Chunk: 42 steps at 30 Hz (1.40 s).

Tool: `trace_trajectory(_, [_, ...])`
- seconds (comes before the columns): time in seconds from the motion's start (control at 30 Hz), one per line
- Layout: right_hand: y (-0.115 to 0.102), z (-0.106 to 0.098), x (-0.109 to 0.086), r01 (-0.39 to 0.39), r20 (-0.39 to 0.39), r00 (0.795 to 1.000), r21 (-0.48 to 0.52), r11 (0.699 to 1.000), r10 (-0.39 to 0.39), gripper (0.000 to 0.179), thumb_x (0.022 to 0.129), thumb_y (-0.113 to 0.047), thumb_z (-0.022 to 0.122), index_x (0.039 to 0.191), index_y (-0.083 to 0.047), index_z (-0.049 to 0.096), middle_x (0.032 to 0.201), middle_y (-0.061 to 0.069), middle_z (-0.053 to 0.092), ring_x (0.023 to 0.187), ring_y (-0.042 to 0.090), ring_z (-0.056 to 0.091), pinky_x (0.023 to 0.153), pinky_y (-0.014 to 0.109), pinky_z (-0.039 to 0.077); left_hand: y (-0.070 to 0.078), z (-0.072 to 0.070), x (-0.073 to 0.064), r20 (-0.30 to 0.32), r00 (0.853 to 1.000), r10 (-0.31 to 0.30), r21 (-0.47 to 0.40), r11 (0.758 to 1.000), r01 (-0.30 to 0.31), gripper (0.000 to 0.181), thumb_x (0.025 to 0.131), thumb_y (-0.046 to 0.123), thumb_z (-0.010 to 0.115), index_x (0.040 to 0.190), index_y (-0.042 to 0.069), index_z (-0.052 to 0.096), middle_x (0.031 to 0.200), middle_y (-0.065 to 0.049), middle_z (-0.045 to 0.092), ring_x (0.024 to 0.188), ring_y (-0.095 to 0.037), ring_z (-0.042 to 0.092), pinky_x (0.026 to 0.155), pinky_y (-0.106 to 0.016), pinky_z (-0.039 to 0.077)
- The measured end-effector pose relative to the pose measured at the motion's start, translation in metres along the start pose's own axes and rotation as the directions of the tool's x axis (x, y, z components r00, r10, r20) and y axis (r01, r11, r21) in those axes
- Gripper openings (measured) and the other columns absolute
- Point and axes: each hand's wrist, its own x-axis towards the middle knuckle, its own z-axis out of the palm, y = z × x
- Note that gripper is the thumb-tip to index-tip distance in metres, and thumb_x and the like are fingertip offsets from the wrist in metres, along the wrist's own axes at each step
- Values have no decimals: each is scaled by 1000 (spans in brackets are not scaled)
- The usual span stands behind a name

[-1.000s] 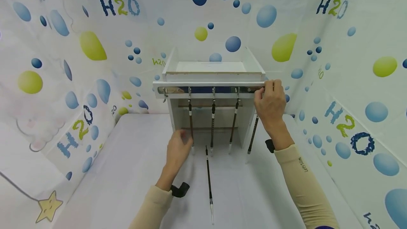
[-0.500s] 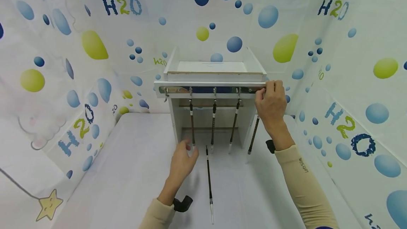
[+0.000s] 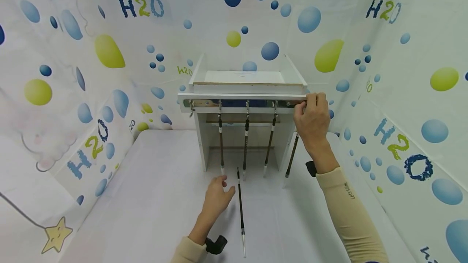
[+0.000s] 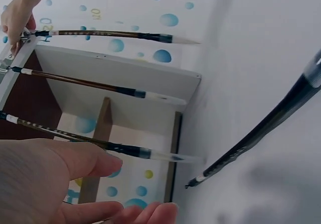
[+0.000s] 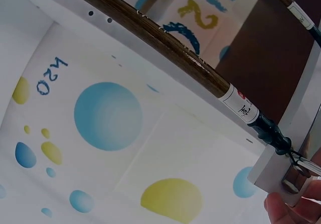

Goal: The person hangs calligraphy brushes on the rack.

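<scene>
My right hand (image 3: pixel 312 119) grips the right end of a white hook rail (image 3: pixel 234 96). In the right wrist view, its fingertips (image 5: pixel 278 209) wrap that corner beside the cord loop of a hanging calligraphy brush (image 5: pixel 170 45). Below the rail my left hand (image 3: pixel 215 198) hovers with relaxed fingers and holds nothing. Just right of it, a dark calligraphy brush (image 3: pixel 240 204) lies on the white surface, its pale tip toward me. The left wrist view shows the thumb (image 4: pixel 95 161) overlapping one hanging brush (image 4: pixel 75 136); the lying brush (image 4: pixel 256 123) is further right.
Several calligraphy brushes hang tip-down from the rail's metal hooks, among them a left one (image 3: pixel 221 145) and a middle one (image 3: pixel 245 145). A bare hook (image 3: pixel 191 108) is at the left end. Behind stands a white shelf unit (image 3: pixel 202 145) with an open tray top (image 3: pixel 245 77).
My left hand has moved down and slightly right, away from the left hanging brush and toward the lying one. The right hand has kept its grip on the rail's end.
</scene>
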Motion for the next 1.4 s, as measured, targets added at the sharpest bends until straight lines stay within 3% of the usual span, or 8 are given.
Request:
trace_trajectory(0.33, [0,-2,-1,5,9,1000,-1,1000,-5,17,96,-7,51,99,8,59,92,24,52,77,36,53,64,45,53,-8,24,-11,27,1000,8,19,1000,-9,46,86,16,73,122,-9,62,96,-17,63,77,-21,57,60,-32,49])
trace_trajectory(0.6, [0,-1,0,-7,4,1000,6,1000,7,18,96,-8,51,98,8,58,92,23,51,78,36,53,65,45,53,-15,39,-14,64,998,-17,15,1000,16,47,85,16,73,122,-11,61,97,-17,63,83,-24,62,66,-37,55])
trace_trajectory(0.9, [2,-1,-2,-12,17,1000,1,1000,12,17,96,-9,52,101,7,58,93,23,52,77,36,53,64,46,54,-14,50,-21,92,996,-11,5,1000,11,48,82,11,73,120,-14,60,93,-14,61,78,-20,57,60,-30,51])
trace_trajectory(1.13, [0,0,-3,-20,17,1000,8,1000,20,18,96,-7,51,101,8,58,93,22,51,77,35,53,66,45,53,-16,57,-23,87,996,2,20,1000,-4,46,80,9,74,117,-14,61,92,-15,60,77,-21,57,62,-34,51])
trace_trajectory(1.4, [0,-1,-2,-14,15,1000,-4,1000,14,18,96,-7,52,102,9,58,94,23,51,78,36,54,67,45,55,-17,65,-23,55,998,21,52,998,-24,45,79,6,74,117,-15,61,106,-25,61,76,-25,62,61,-38,55])
